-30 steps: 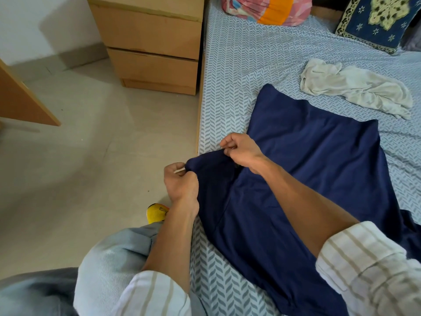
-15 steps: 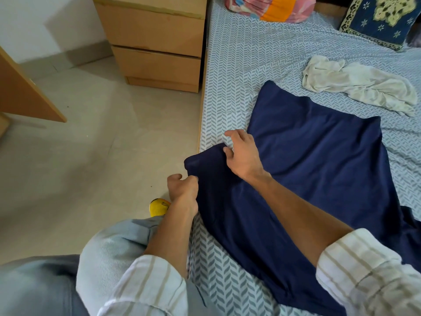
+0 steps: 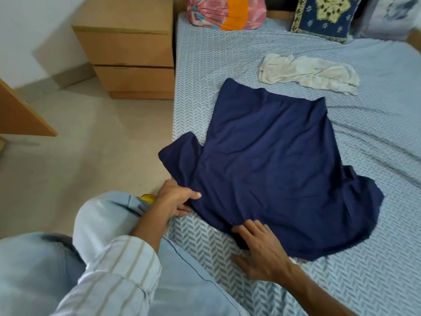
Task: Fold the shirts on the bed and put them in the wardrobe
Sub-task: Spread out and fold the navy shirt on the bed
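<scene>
the navy shirt (image 3: 268, 160) lies spread on the bed (image 3: 376, 258), collar end near the person and hem toward the far side, with its left sleeve reaching past the bed's left edge. the left hand (image 3: 175, 198) pinches the cloth at the near left shoulder, thumb on top and fingers curled beneath. the right hand (image 3: 262, 252) lies flat with fingers straight and spread at the near edge by the collar, holding nothing; whether its fingertips press the fabric or only the sheet just beside it is hard to tell through the blur.

the main risk is the left side. that sleeve sits at the bed's edge, so a tug toward the person could drag it off and pull the body of the shirt askew. since the right hand only presses, thin fabric may slide under it and bunch at the collar, leaving a crooked fold. the right sleeve lies rumpled on the right, and folding over it would trap creases.

a crumpled white shirt (image 3: 309, 73) waits farther back, well apart, still unfolded. no wardrobe shows here.
</scene>
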